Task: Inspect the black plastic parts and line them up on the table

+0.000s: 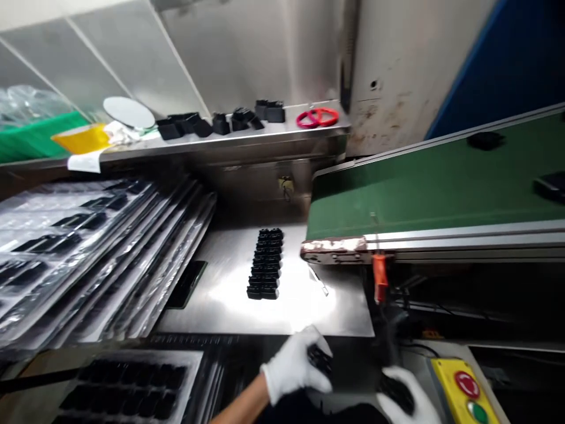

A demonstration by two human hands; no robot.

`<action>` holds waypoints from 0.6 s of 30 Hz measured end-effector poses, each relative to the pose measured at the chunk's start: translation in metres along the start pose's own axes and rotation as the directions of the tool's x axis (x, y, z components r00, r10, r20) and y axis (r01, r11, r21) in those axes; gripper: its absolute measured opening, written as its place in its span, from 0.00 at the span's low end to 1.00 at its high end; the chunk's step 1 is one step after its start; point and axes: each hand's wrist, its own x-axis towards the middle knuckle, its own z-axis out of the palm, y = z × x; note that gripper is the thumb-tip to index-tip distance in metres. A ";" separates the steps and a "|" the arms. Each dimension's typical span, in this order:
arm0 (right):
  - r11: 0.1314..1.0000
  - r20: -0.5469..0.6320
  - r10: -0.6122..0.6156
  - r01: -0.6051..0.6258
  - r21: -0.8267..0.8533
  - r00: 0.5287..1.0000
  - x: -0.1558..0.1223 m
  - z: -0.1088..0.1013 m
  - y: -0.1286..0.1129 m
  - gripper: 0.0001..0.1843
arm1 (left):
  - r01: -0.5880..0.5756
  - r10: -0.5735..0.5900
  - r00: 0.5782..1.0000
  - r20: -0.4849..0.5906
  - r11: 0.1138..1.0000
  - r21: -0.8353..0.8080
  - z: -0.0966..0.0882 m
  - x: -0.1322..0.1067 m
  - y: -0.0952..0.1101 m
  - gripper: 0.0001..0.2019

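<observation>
My left hand point(298, 366), in a white glove, is closed around a black plastic part point(320, 359) just off the table's front edge. At the lower right, my right hand point(410, 396), also gloved, grips another black plastic part point(396, 393). Motion blur hides the finer shape of both parts. On the steel table point(229, 312) ahead of my hands stands a neat double row of black plastic parts point(267, 262), packed closely together.
Stacked clear trays point(132, 265) lean at left, above another filled tray point(189, 377). A green conveyor belt point(397, 188) at right carries black parts point(485, 140). A yellow button box point(463, 388) stands lower right. The back shelf point(282, 131) holds black pieces and scissors point(316, 117).
</observation>
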 end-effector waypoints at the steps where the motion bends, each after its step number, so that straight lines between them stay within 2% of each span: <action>1: 1.000 0.032 -0.007 0.007 0.020 0.999 0.008 0.029 -0.018 0.15 | 0.015 -0.015 0.998 -0.054 1.000 -0.002 -0.044 -0.012 -0.020 0.21; 3: 0.998 0.096 -0.040 0.035 0.056 0.995 0.032 0.090 -0.053 0.15 | 0.047 -0.048 0.985 -0.164 0.999 -0.005 -0.121 -0.025 -0.055 0.14; 5: 0.996 0.117 -0.085 0.083 0.024 0.989 0.065 0.145 -0.082 0.12 | 0.096 -0.085 0.958 -0.273 0.995 0.027 -0.181 -0.025 -0.086 0.12; 6: 0.994 0.109 -0.104 0.106 -0.012 0.989 0.082 0.168 -0.093 0.12 | 0.110 -0.088 0.946 -0.313 0.993 0.052 -0.204 -0.020 -0.100 0.11; 8: 0.984 0.103 -0.136 0.147 -0.104 0.985 0.114 0.199 -0.107 0.11 | 0.127 -0.077 0.930 -0.359 0.985 0.118 -0.237 -0.005 -0.125 0.09; 10: 0.965 0.114 -0.153 0.173 -0.196 0.982 0.138 0.214 -0.113 0.10 | 0.132 -0.055 0.927 -0.372 0.974 0.186 -0.256 0.012 -0.145 0.09; 13: 0.944 0.130 -0.155 0.186 -0.273 0.979 0.148 0.217 -0.115 0.13 | 0.115 -0.007 0.923 -0.384 0.958 0.261 -0.265 0.024 -0.162 0.11; 16: 0.937 0.028 -0.187 0.186 -0.295 0.982 0.128 0.218 -0.119 0.26 | 0.080 0.073 0.888 -0.454 0.948 0.308 -0.258 0.012 -0.166 0.28; 18: 0.931 -0.029 -0.234 0.215 -0.294 0.972 0.106 0.227 -0.124 0.28 | 0.077 0.115 0.841 -0.528 0.942 0.328 -0.241 -0.002 -0.165 0.34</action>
